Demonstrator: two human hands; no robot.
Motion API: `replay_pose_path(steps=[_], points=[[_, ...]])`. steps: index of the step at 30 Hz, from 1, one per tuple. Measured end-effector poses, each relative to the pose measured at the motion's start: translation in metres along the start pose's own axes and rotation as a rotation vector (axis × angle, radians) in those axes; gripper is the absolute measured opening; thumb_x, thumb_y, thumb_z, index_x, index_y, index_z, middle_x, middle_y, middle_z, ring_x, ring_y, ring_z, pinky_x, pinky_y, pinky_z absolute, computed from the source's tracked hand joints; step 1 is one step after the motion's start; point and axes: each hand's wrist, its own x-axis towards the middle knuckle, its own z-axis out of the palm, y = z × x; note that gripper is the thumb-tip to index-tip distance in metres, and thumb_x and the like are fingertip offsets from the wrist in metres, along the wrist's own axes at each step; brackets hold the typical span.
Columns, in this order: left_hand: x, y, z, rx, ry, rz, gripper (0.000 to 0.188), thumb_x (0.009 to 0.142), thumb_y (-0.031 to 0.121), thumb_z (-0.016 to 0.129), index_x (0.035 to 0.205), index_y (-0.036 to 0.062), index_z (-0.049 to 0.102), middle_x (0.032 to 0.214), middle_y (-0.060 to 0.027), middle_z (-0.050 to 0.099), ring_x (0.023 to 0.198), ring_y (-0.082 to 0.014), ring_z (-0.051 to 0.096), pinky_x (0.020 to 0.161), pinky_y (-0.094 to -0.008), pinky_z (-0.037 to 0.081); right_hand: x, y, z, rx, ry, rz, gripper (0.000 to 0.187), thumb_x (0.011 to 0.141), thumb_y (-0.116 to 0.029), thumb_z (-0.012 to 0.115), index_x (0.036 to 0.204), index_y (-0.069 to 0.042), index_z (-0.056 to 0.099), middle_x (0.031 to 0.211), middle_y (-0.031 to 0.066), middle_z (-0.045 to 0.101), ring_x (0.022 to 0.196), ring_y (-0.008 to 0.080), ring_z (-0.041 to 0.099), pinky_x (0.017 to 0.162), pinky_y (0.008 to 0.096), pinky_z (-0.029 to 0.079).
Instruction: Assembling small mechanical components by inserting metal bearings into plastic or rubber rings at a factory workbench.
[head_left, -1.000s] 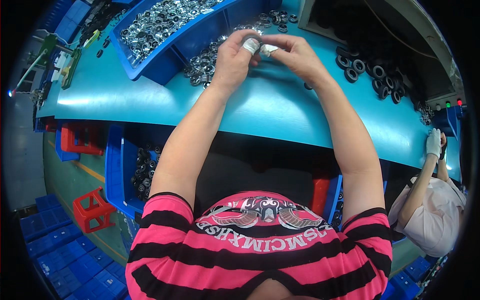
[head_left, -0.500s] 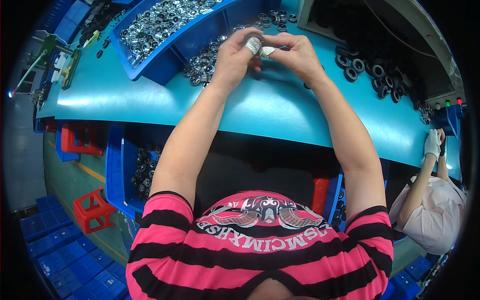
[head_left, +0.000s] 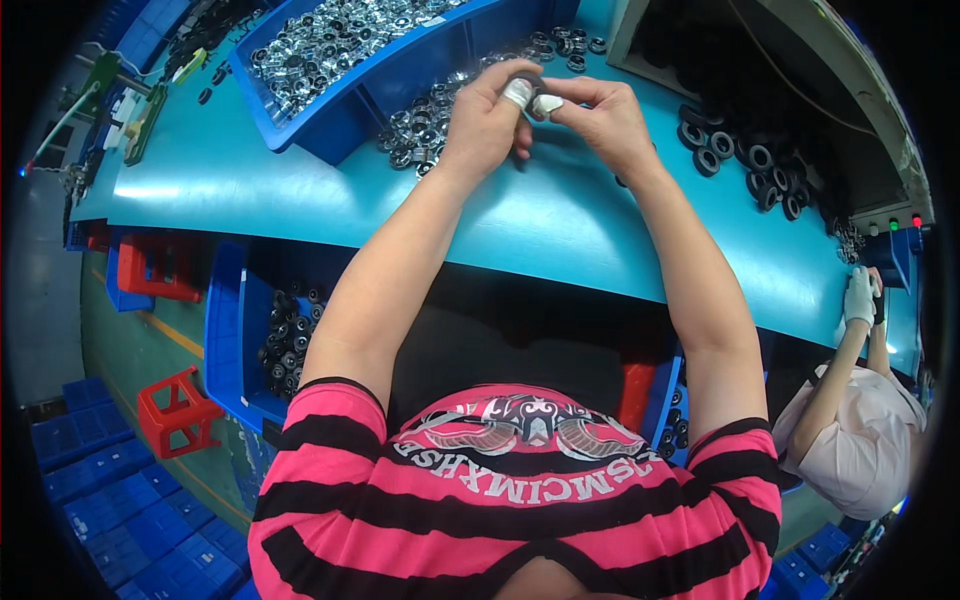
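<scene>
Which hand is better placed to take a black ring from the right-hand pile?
Probably the right hand: it is nearer the black rings than the left hand, though both hold a dark part.

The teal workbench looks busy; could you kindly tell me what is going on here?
A person's left grip and right grip together hold a small dark ring over the teal workbench, with white wrapping on both thumbs. To their left, a blue bin holds shiny round parts; more lie loose beside it. Black rings are heaped to the right. Further right, a co-worker's white-gloved hand shows.
</scene>
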Motion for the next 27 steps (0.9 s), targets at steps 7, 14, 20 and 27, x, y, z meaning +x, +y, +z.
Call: replay_pose_path(steps=[7,14,20,27], points=[[0.005,-0.006,-0.008,0.02,-0.031,-0.031,0.025,0.104,0.014,0.053,0.127,0.0077,0.061,0.078,-0.0012,0.061,0.058,-0.0066,0.052,0.047,-0.0241,0.047,0.003,-0.002,0.003,-0.012,-0.022,0.11,0.034,0.083,-0.021,0.078,0.113,-0.005,0.077,0.097,0.0088,0.075,0.086,0.0146,0.069,0.076,0.0281,0.055],[0.001,-0.001,-0.003,-0.012,-0.041,-0.041,0.029,0.102,0.015,0.057,0.131,0.0103,0.059,0.078,-0.0007,0.062,0.059,-0.0072,0.054,0.048,-0.023,0.047,0.001,-0.007,-0.008,0.151,-0.068,0.192,0.037,0.085,-0.018,0.075,0.117,0.0,0.074,0.099,0.0099,0.075,0.089,0.0143,0.069,0.079,0.0263,0.056],[0.003,0.001,-0.014,0.058,-0.039,-0.121,0.032,0.102,0.016,0.059,0.134,0.0112,0.057,0.076,-0.0001,0.059,0.056,-0.0071,0.051,0.046,-0.0227,0.044,0.003,0.003,-0.002,0.112,-0.084,0.111,0.038,0.085,-0.019,0.074,0.117,0.0,0.074,0.1,0.0111,0.075,0.09,0.0146,0.069,0.082,0.0275,0.055],[0.001,0.001,-0.005,-0.057,-0.222,-0.024,0.056,0.099,0.009,0.059,0.15,0.0075,0.037,0.1,-0.0068,0.062,0.076,-0.0116,0.058,0.057,-0.0258,0.051,0.009,0.002,-0.014,0.356,-0.085,0.282,0.038,0.087,-0.02,0.074,0.119,0.0,0.072,0.107,0.0104,0.072,0.094,0.0158,0.068,0.085,0.0294,0.056]])
